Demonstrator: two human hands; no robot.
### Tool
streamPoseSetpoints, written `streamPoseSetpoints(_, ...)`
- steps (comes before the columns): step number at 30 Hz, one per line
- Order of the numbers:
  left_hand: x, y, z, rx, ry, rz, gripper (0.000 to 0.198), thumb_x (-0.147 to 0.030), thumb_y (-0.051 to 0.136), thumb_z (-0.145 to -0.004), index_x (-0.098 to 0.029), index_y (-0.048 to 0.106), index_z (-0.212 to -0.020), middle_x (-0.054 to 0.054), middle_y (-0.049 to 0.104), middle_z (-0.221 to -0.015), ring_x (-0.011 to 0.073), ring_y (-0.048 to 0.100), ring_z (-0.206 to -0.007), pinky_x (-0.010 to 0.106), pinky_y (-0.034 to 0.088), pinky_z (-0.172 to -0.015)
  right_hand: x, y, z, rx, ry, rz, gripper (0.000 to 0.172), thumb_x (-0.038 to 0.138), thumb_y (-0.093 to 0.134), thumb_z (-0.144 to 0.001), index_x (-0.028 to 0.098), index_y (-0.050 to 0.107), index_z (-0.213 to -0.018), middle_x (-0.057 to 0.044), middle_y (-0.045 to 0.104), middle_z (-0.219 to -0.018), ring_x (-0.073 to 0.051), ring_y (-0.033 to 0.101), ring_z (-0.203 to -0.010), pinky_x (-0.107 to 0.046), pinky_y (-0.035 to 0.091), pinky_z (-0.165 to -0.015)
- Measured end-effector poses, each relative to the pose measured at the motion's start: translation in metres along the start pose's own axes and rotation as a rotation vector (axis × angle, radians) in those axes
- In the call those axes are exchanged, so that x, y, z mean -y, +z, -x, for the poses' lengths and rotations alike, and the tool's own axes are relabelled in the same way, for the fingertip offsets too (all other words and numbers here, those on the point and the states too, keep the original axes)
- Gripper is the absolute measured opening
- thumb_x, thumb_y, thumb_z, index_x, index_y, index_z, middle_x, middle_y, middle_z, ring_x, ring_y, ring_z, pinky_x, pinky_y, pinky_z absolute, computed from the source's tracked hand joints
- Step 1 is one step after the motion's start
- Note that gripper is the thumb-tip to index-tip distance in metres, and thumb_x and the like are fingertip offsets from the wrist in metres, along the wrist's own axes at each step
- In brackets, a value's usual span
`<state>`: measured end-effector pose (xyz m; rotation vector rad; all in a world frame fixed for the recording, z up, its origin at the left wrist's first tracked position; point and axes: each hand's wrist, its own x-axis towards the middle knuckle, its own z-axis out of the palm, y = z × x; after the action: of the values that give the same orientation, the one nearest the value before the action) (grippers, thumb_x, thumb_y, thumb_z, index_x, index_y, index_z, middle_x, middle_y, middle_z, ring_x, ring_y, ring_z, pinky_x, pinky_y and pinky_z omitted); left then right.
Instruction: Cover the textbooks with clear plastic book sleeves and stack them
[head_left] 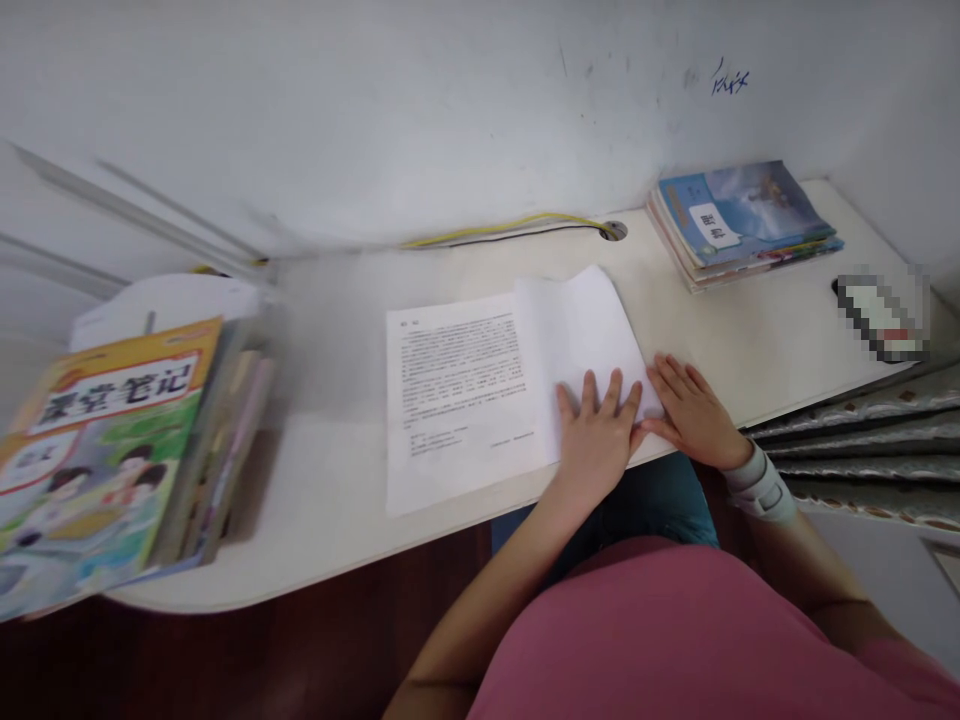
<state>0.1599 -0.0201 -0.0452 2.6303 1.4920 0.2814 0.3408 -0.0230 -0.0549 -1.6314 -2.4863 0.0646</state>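
Printed paper (461,400) lies spread on the desk, dense lines of text on its left page. Its right-hand page (577,330) is blank and bulges upward at the top edge. My left hand (598,440) rests on that blank page, palm down with fingers spread. At the page's lower right corner, my right hand (694,410) lies flat on the desk edge with fingers stretched out. Its thumb reaches toward the page corner, close to my left thumb; whether they touch, I cannot tell. A pale band (761,482) wraps my right wrist.
A slanting stack of books (127,450) stands at the left. Another book stack (750,215) sits at the back right, near a pixelated phone-like object (881,318). A yellow cable (510,225) runs along the wall into a round desk hole (613,232). Folded grey fabric (862,440) borders the right.
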Motion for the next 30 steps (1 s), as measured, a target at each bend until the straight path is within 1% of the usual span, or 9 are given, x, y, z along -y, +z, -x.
streamPoseSetpoints(4,0.001,-0.006,0.001,0.024,0.037,-0.020,0.049,-0.046,0.043,-0.092,-0.029,0.048,-0.137,0.008,0.044,-0.146,0.0420,0.034,-0.135,0.071,0.020,-0.104,0.002,-0.001,0.000,-0.021,0.029,0.013,0.074,0.059,0.030,-0.093,0.006,0.034,-0.144,-0.020,0.030,-0.152,-0.029,0.023,-0.143,-0.048,0.023,-0.113)
streamPoseSetpoints(8,0.015,-0.018,-0.009,0.099,0.121,-0.048,0.050,-0.050,0.039,-0.093,-0.025,0.053,-0.133,0.007,0.049,-0.143,0.0388,0.043,-0.129,0.058,0.038,-0.100,0.005,-0.001,-0.001,-0.037,0.073,0.049,0.066,0.056,0.034,-0.093,0.015,0.035,-0.145,-0.019,0.030,-0.152,-0.033,0.024,-0.142,-0.052,0.025,-0.110)
streamPoseSetpoints(11,0.033,-0.026,-0.032,0.140,0.216,-0.057,0.047,-0.047,0.037,-0.095,-0.020,0.057,-0.128,0.010,0.051,-0.141,0.0319,0.052,-0.120,0.045,0.044,-0.095,0.006,0.000,-0.001,-0.028,0.051,0.078,0.056,0.052,0.038,-0.093,0.025,0.042,-0.142,-0.016,0.032,-0.152,-0.034,0.027,-0.140,-0.054,0.025,-0.109)
streamPoseSetpoints(14,0.047,-0.027,-0.064,0.159,0.265,-0.078,0.042,-0.034,0.032,-0.097,-0.014,0.056,-0.127,0.014,0.052,-0.137,0.0259,0.054,-0.115,0.037,0.043,-0.095,0.006,0.000,-0.001,-0.034,0.048,0.101,0.052,0.049,0.040,-0.093,0.026,0.046,-0.139,-0.016,0.035,-0.150,-0.035,0.029,-0.139,-0.054,0.027,-0.109)
streamPoseSetpoints(18,0.058,-0.024,-0.107,0.153,0.199,-0.166,0.044,-0.033,0.032,-0.097,-0.019,0.047,-0.136,0.012,0.045,-0.143,0.0304,0.050,-0.119,0.042,0.043,-0.093,0.007,-0.001,-0.001,-0.042,0.047,0.122,0.049,0.047,0.041,-0.094,0.025,0.049,-0.138,-0.017,0.038,-0.149,-0.035,0.032,-0.138,-0.053,0.029,-0.107)
streamPoseSetpoints(20,0.065,-0.023,-0.124,0.164,0.154,-0.199,0.048,-0.038,0.031,-0.097,-0.021,0.042,-0.141,0.011,0.039,-0.149,0.0339,0.042,-0.127,0.048,0.039,-0.098,0.007,-0.001,-0.001,-0.050,0.045,0.128,0.049,0.046,0.041,-0.094,0.025,0.049,-0.137,-0.017,0.038,-0.148,-0.035,0.033,-0.137,-0.052,0.030,-0.107)
streamPoseSetpoints(22,0.073,-0.021,-0.138,0.192,0.123,-0.203,0.053,-0.041,0.028,-0.097,-0.019,0.036,-0.144,0.012,0.033,-0.152,0.0340,0.033,-0.135,0.050,0.032,-0.105,0.007,0.000,-0.001,-0.059,0.041,0.128,0.049,0.046,0.042,-0.094,0.025,0.049,-0.137,-0.017,0.039,-0.148,-0.035,0.033,-0.137,-0.052,0.030,-0.107)
streamPoseSetpoints(26,0.089,-0.017,-0.155,0.254,0.142,-0.169,0.058,-0.043,0.024,-0.098,-0.013,0.027,-0.148,0.012,0.027,-0.155,0.0305,0.023,-0.141,0.047,0.026,-0.110,0.007,0.002,0.000,-0.065,0.037,0.112,0.049,0.046,0.043,-0.093,0.026,0.048,-0.138,-0.017,0.037,-0.149,-0.035,0.033,-0.137,-0.052,0.029,-0.107)
streamPoseSetpoints(30,0.095,-0.028,-0.157,0.302,0.160,-0.179,0.060,-0.046,0.025,-0.097,-0.015,0.026,-0.148,0.011,0.024,-0.156,0.0330,0.019,-0.143,0.055,0.022,-0.111,0.006,0.003,0.000,-0.064,0.037,0.092,0.049,0.046,0.043,-0.094,0.027,0.047,-0.138,-0.016,0.035,-0.150,-0.034,0.031,-0.138,-0.053,0.028,-0.108)
